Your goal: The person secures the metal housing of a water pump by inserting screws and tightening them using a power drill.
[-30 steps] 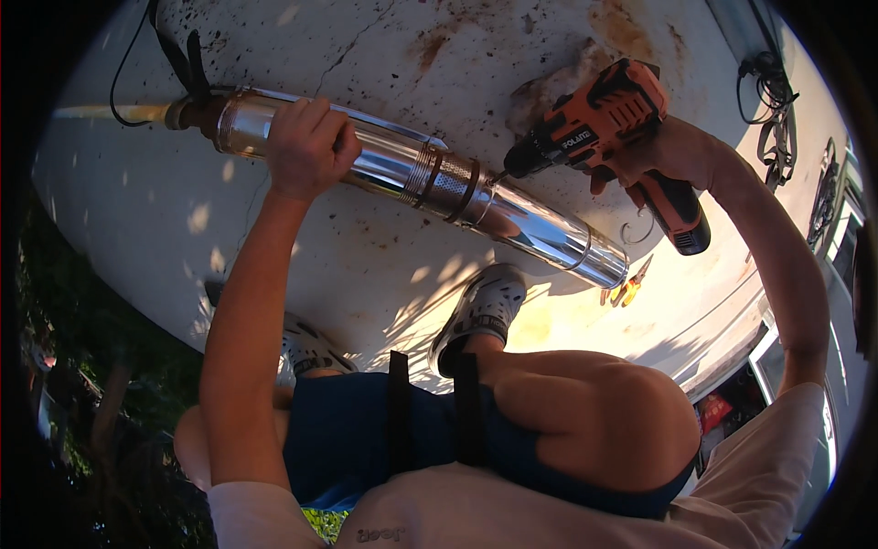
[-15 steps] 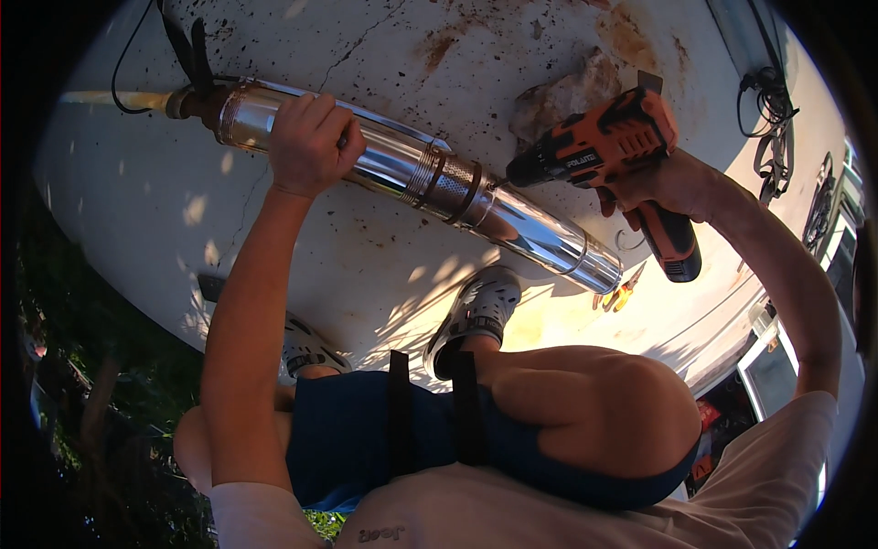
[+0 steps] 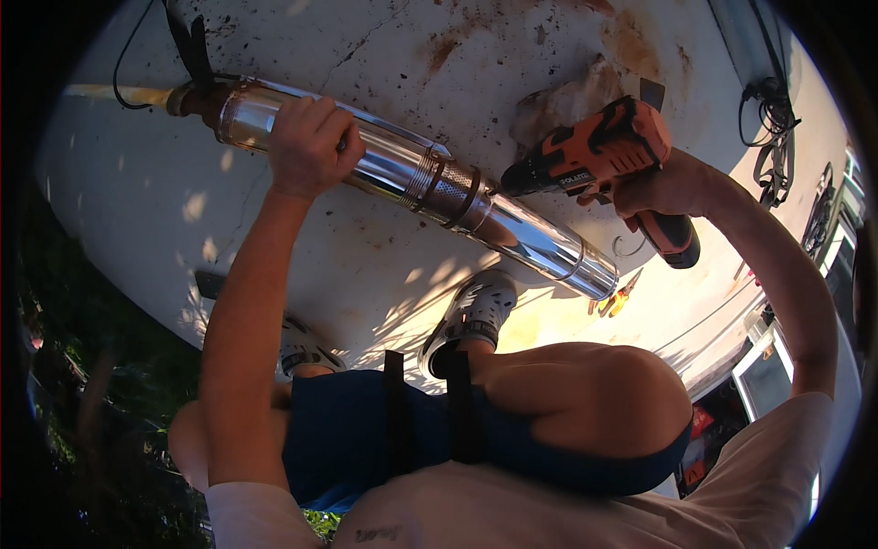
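A shiny steel submersible pump (image 3: 384, 170) lies slantwise on the pale ground, its far-left end joined to a yellowish hose (image 3: 119, 92). My left hand (image 3: 314, 146) is closed over its upper body; a small dark spot shows by the thumb, too unclear to name. My right hand (image 3: 666, 189) grips an orange and black cordless drill (image 3: 608, 151) by its handle. The drill's nose points left and down at the rusty band (image 3: 480, 203) beside the pump's perforated strainer (image 3: 451, 186). Whether the bit touches a screw there is too small to tell.
A rough stone (image 3: 572, 96) lies behind the drill. Yellow-handled pliers (image 3: 622, 300) rest near the pump's right end. Black cable (image 3: 773, 114) is bundled at the far right, and a black strap (image 3: 190, 46) stands at the upper left. My clog (image 3: 471, 316) is close below the pump.
The drill has shifted slightly left and tilted, its rear and battery rising a little in view. My left hand stays in place on the pump.
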`<state>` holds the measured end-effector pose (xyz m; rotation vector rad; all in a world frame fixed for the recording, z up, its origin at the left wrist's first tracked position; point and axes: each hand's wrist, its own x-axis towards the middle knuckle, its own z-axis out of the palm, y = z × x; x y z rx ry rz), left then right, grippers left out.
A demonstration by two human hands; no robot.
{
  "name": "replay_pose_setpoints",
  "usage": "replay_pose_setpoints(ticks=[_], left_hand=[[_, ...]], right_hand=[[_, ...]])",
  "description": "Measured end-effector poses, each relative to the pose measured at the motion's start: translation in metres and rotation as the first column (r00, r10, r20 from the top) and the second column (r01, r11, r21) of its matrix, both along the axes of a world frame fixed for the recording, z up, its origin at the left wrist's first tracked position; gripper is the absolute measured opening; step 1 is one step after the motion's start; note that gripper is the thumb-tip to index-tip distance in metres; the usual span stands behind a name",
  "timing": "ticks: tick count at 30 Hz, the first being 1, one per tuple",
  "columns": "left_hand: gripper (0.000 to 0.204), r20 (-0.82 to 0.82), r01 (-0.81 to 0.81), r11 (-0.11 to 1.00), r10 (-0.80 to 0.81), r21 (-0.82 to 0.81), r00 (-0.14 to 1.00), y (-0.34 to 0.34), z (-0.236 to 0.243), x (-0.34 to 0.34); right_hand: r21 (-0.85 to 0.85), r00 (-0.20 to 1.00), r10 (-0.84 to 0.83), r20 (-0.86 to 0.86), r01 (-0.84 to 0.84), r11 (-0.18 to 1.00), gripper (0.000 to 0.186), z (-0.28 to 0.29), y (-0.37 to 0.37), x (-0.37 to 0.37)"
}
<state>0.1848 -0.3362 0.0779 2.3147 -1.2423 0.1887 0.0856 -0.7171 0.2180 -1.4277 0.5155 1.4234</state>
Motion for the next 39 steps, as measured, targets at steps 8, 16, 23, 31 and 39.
replay_pose_setpoints(ticks=[8, 16, 23, 31, 39], left_hand=[[0.014, -0.006, 0.045, 0.999, -0.045, 0.003, 0.999, 0.01, 0.0, 0.001], [0.014, 0.009, 0.041, 0.997, -0.041, -0.062, 0.999, -0.003, -0.008, -0.006], [0.008, -0.015, 0.083, 0.991, -0.085, -0.107, 0.996, 0.007, -0.003, 0.006], [0.011, -0.021, 0.062, 0.996, -0.063, -0.071, 0.998, -0.004, 0.003, 0.003], [0.007, -0.016, 0.109, 0.994, -0.11, -0.006, 0.994, -0.005, 0.002, 0.004]], right_hand=[[-0.075, 0.953, -0.3, 0.035, 0.302, 0.95, 0.037, 0.049, -0.023, -0.046], [-0.239, 0.746, -0.097, 0.658, 0.33, 0.913, 0.035, 0.028, -0.035, -0.263], [-0.834, 0.691, 0.475, 0.545, 0.387, 0.393, 0.072, -0.029, -0.017, -0.321], [-0.993, 0.91, 0.4, 0.107, 0.121, -0.01, 0.076, -0.128, -0.085, -0.39], [-0.937, 0.87, 0.354, 0.343, 0.344, 0.064, 0.085, -0.177, -0.089, -0.419]])
